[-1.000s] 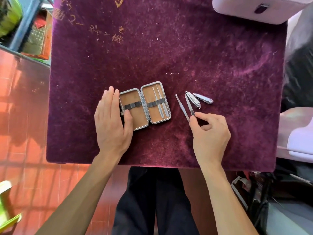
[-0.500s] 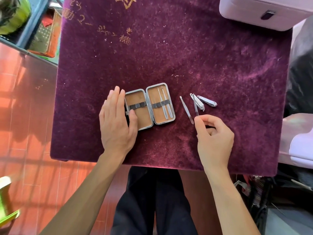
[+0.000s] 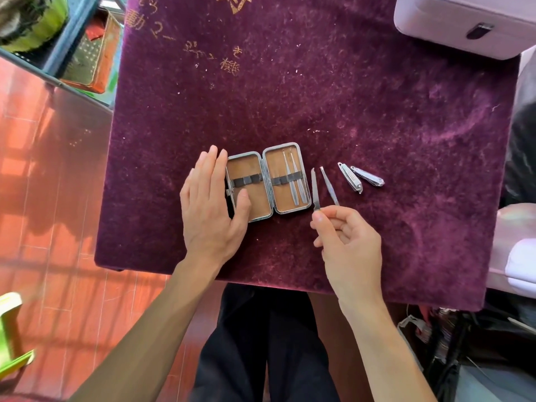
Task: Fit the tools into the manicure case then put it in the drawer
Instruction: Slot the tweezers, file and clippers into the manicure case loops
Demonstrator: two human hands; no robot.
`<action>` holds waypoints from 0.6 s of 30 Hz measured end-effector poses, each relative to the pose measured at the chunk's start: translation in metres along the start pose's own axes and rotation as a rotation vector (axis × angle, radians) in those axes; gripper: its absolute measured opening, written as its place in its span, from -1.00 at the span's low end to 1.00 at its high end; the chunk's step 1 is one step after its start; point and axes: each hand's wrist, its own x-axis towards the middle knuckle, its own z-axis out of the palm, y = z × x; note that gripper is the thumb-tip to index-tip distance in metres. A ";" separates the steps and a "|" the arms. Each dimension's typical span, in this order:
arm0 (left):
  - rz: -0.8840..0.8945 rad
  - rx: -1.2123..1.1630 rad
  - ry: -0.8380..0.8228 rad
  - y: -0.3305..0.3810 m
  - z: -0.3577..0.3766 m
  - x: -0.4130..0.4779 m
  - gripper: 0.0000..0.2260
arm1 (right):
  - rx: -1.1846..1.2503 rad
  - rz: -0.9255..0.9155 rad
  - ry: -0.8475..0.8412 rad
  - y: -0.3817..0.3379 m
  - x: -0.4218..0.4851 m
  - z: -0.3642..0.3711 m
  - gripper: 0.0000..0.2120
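Note:
The manicure case (image 3: 265,198) lies open on the purple velvet table (image 3: 319,97), tan inside with dark elastic straps. Two thin metal tools (image 3: 295,181) sit under the strap in its right half. My left hand (image 3: 210,208) lies flat on the case's left edge, thumb on the left half. My right hand (image 3: 346,245) pinches the near end of a slim metal file (image 3: 315,188), which points away just right of the case. A second thin tool (image 3: 329,185) lies beside it on the cloth. Two nail clippers (image 3: 361,178) lie further right.
A pale pink box (image 3: 464,27) with a dark latch stands at the table's far right corner. Another pale pink item (image 3: 519,256) sits off the right edge. A shelf with baskets (image 3: 87,53) stands at the far left on a red tiled floor.
My right hand has lifted the file from beside the clippers and carried it left, to just right of the case. My left hand has stayed on the case.

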 end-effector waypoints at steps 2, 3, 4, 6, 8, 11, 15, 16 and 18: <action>0.035 -0.058 -0.031 0.002 -0.003 0.001 -0.31 | 0.000 -0.007 0.010 0.003 0.002 -0.004 -0.93; 0.065 -0.075 -0.055 0.004 -0.005 0.002 -0.24 | -0.008 -0.012 0.009 0.004 0.003 -0.006 -0.93; 0.098 -0.073 -0.084 0.006 -0.005 0.004 -0.16 | -0.017 -0.018 0.010 0.006 0.004 -0.007 -0.93; 0.145 -0.038 -0.146 0.012 -0.005 0.008 -0.04 | -0.032 -0.031 0.027 0.008 0.007 -0.011 -0.94; 0.155 -0.010 -0.184 0.016 -0.003 0.011 -0.03 | -0.043 -0.035 0.074 0.011 0.012 -0.018 -0.95; 0.189 0.001 -0.194 0.018 -0.003 0.010 -0.18 | -0.047 -0.018 0.149 0.014 0.025 -0.029 -0.94; 0.255 0.096 -0.233 0.022 -0.001 0.010 -0.40 | -0.043 -0.002 0.161 0.017 0.035 -0.033 -0.94; 0.251 0.106 -0.239 0.024 0.000 0.011 -0.43 | -0.044 -0.003 0.157 0.018 0.036 -0.033 -0.94; 0.219 0.118 -0.242 0.029 0.001 0.015 -0.46 | -0.041 -0.008 0.147 0.018 0.037 -0.032 -0.93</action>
